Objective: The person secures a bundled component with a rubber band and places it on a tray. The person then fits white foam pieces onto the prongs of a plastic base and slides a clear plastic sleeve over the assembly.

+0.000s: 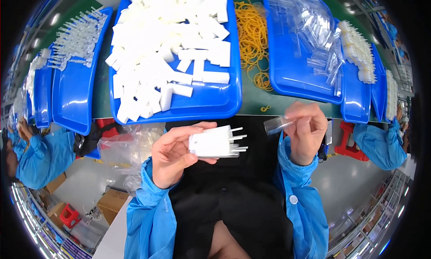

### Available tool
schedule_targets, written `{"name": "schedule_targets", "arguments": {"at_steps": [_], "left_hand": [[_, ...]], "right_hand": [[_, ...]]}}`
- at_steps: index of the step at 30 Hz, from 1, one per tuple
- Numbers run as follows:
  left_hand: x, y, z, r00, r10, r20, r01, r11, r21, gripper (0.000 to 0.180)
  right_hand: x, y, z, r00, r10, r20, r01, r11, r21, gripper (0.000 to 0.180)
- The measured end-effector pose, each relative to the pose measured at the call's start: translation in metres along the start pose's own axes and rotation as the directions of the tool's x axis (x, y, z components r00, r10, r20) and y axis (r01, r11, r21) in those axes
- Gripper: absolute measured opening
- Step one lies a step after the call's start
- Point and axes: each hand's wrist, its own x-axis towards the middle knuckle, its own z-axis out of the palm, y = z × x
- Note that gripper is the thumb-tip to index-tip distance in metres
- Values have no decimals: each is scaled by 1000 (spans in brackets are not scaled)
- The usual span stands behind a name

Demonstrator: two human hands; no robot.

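Note:
My left hand (173, 153) is closed around a white block (210, 143). Several thin white prongs stick out of the block's right end. My right hand (306, 129) pinches a small clear plastic sleeve (277, 125) between thumb and fingers, to the right of the prongs and apart from them. Both hands are raised in front of my body, just below the table's near edge. Beyond my left hand lies a large blue tray (215, 111) heaped with white blocks (173, 48). A blue tray (292, 90) with many clear sleeves (316, 27) lies beyond my right hand.
Between the trays is a pile of yellow rubber bands (252, 39), with one loose band (266, 108) near the edge. Blue trays (72, 101) with white pronged parts (81, 39) stand left; more bundled parts (358, 52) lie right. Co-workers' blue sleeves (47, 158) show at both sides.

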Motion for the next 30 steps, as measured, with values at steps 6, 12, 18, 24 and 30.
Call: {"name": "schedule_targets", "arguments": {"at_steps": [6,12,18,24,30], "left_hand": [[-3,-2,-4,995,100,17,-101,988,114,36],[-3,-3,-4,985,174,5,-172,965,200,32],[-3,-1,-3,984,179,15,-178,961,210,32],[-2,-2,-2,983,182,-18,-176,968,176,27],[-3,-6,-6,973,230,-28,-218,950,225,19]], "right_hand": [[2,0,30,998,29,-61,-31,999,-31,13],[-1,2,43,997,51,55,-48,998,-49,16],[-4,6,44,989,46,144,-19,984,-178,15],[-3,12,49,988,-37,152,79,957,-278,15],[1,8,50,957,-129,260,226,893,-389,17]]}}
